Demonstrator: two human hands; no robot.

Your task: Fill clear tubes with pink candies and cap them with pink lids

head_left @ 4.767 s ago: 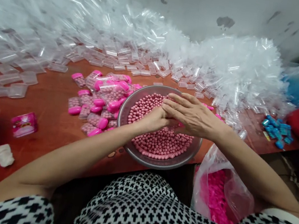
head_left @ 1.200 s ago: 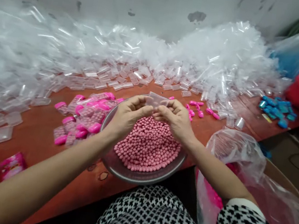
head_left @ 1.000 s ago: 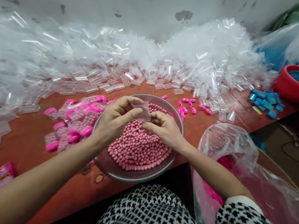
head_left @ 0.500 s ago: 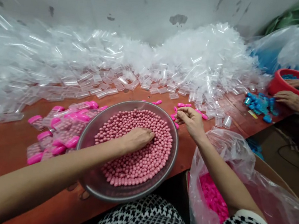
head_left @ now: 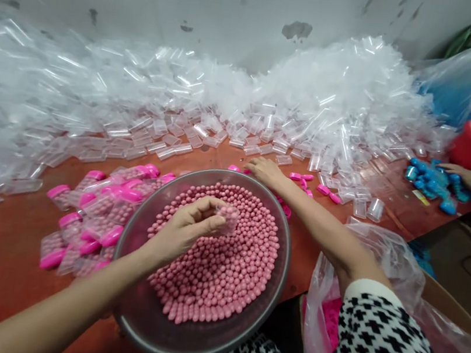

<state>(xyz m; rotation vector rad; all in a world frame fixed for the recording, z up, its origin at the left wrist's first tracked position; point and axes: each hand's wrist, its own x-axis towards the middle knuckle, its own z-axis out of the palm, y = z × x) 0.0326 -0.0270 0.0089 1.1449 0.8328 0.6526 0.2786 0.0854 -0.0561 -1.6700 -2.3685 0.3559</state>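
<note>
Small clear plastic container (head_left: 228, 220), holding pink balls: in left hand (head_left: 192, 226), grip closed on it, just above glossy pink balls (head_left: 210, 285) in round grey metal bowl (head_left: 134, 303). Right hand (head_left: 266, 172): past bowl's far rim, fingers near bright-pink plastic caps (head_left: 301, 177) on red-brown counter (head_left: 9, 237); whether grip holds anything, cannot tell. Just changed: left hand raised from among balls, container loaded; scooping apparently done. Versus earlier frame: right hand shifted from beside bowl to behind rim.
</note>
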